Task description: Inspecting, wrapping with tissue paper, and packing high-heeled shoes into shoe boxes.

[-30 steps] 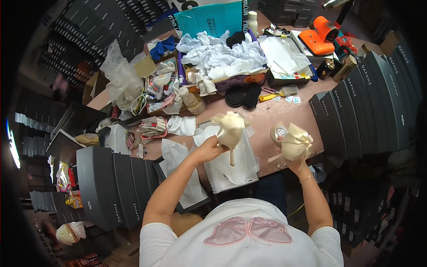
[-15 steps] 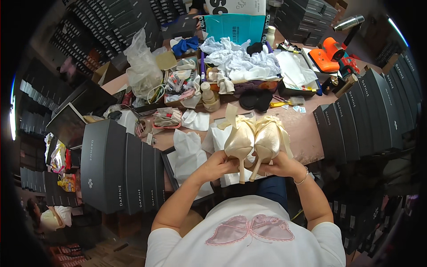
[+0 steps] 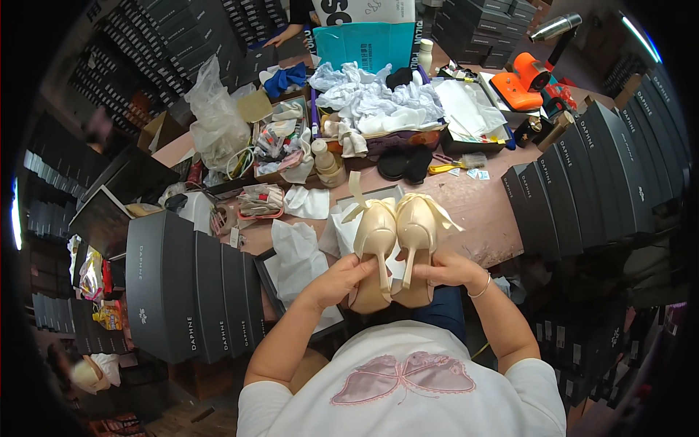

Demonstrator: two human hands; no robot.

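A pair of pale champagne satin high-heeled shoes is held side by side over the table's near edge, heels toward me and ribbon ties at the back. My left hand (image 3: pixel 336 282) is closed round the left high-heeled shoe (image 3: pixel 374 233), its thumb by the slim heel. In the same way my right hand (image 3: pixel 450 269) grips the right high-heeled shoe (image 3: pixel 417 227). The tan soles now show below the heels. Beneath and behind the pair, white tissue paper (image 3: pixel 297 251) lies in and over an open dark shoebox (image 3: pixel 268 280), partly hidden by my arm and the shoes.
Dark shoeboxes stand in rows at the left (image 3: pixel 164 284) and right (image 3: pixel 604 164). Across the pink table (image 3: pixel 488 211) are a box of crumpled white cloths (image 3: pixel 378 95), a plastic bag (image 3: pixel 215 116), a pump bottle (image 3: pixel 328 164) and an orange device (image 3: pixel 520 84). Another person's hand (image 3: pixel 285 34) shows at the back.
Both shoes have tipped so their soles come into view below the heels, and my hands have shifted along with them. At the back, the other person's hand has moved over the dark box.
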